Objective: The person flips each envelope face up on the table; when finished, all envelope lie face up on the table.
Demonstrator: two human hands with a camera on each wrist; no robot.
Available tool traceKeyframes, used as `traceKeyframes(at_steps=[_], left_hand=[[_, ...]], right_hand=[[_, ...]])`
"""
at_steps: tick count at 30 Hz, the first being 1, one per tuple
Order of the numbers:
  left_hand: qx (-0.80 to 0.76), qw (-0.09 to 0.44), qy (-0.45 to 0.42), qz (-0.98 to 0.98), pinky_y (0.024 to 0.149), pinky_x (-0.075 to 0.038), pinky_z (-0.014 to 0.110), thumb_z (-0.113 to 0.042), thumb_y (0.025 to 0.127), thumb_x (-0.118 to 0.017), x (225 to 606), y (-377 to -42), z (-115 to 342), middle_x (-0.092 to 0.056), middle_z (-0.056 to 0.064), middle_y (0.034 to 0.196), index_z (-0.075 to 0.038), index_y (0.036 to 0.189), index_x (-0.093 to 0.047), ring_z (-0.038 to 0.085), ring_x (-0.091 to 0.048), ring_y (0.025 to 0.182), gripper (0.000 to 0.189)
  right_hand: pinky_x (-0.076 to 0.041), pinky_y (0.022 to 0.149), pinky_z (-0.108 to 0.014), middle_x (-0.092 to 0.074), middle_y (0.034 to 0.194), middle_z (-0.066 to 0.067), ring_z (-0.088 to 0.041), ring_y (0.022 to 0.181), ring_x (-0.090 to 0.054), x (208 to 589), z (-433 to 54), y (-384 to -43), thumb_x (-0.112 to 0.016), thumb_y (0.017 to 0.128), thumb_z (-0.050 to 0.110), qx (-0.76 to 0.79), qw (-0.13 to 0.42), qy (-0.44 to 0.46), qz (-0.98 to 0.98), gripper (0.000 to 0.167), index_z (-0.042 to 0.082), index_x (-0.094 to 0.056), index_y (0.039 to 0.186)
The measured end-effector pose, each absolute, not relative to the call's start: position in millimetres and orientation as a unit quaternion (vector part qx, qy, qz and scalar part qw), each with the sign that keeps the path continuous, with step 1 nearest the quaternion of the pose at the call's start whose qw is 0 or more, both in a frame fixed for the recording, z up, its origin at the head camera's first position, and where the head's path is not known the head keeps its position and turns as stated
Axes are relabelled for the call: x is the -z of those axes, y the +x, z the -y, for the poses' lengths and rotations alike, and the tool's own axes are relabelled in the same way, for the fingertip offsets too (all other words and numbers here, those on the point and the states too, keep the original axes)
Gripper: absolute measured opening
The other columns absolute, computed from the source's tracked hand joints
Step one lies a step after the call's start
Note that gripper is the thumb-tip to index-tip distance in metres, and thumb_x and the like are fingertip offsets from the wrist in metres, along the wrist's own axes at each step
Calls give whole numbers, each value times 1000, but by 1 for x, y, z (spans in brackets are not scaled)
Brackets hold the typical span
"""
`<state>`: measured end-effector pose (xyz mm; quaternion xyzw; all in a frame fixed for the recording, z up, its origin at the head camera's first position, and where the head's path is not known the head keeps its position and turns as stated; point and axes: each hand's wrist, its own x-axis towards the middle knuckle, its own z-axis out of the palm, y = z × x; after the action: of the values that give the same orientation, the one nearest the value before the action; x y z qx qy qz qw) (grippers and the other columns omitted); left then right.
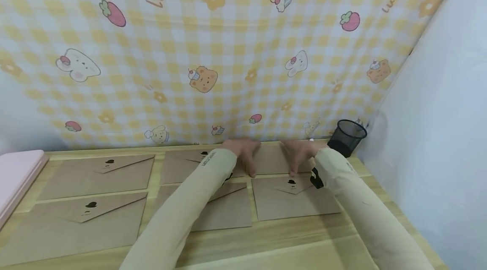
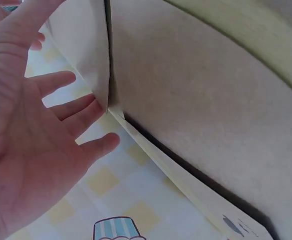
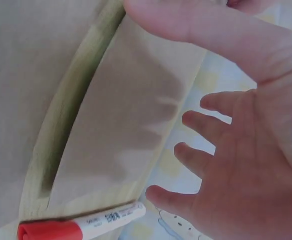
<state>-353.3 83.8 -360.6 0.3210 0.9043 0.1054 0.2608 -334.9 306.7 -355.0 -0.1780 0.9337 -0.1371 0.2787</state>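
Note:
At the back right of the table, a brown paper envelope (image 1: 269, 160) lies between my two hands, its visible face plain. My left hand (image 1: 245, 154) is at its left end, thumb toward me. In the left wrist view the fingers (image 2: 80, 117) are spread and loosely bent, fingertips right at the paper's edge. Over the right end is my right hand (image 1: 300, 154). Its fingers (image 3: 196, 155) are spread and nearly straight in the right wrist view, with the thumb by the near edge. Just in front lies another envelope (image 1: 300, 198), its pointed flap bearing a small hat-and-moustache print.
More flapped envelopes (image 1: 100, 179) lie in two rows to the left. A black mesh pen cup (image 1: 347, 137) stands at the back right corner. Beside the plain envelope is a red-and-white marker (image 3: 83, 225). A pink flat-topped object (image 1: 23, 177) occupies the left edge; a checked curtain (image 1: 236, 50) hangs behind.

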Motion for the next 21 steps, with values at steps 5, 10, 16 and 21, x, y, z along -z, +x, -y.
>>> traceKeyframes(at_steps=[5, 10, 16, 21], left_hand=[[-93, 243, 322, -910, 103, -30, 39, -36, 65, -84, 361, -355, -86, -34, 7, 145, -13, 146, -27, 24, -31, 131, 101], [-109, 235, 339, -905, 99, -34, 35, -31, 65, -84, 363, -353, -83, -41, 7, 139, -12, 145, -30, 21, -39, 124, 98], [-147, 230, 363, -891, 85, -41, 30, -24, 65, -82, 364, -356, -83, -51, 5, 117, -9, 134, -40, 16, -47, 98, 82], [-154, 206, 389, -884, 88, -41, 32, -25, 67, -82, 357, -356, -85, -50, 8, 120, -6, 130, -43, 20, -46, 106, 76]], right_hand=[[-12, 109, -47, -5, 150, -25, -37, 137, -8, 358, -301, -336, -90, 56, 21, 98, 267, -182, -941, 127, -7, -5, 145], [-17, 107, -48, -5, 149, -28, -39, 136, -9, 366, -296, -334, -89, 58, 25, 93, 271, -158, -945, 125, -7, -5, 145], [-22, 105, -50, -9, 147, -30, -42, 134, -13, 366, -298, -339, -89, 57, 25, 94, 254, -150, -951, 120, -4, -13, 145], [-25, 102, -54, -11, 145, -29, -42, 131, -19, 353, -300, -338, -89, 57, 26, 95, 260, -124, -953, 120, -1, -14, 147]])
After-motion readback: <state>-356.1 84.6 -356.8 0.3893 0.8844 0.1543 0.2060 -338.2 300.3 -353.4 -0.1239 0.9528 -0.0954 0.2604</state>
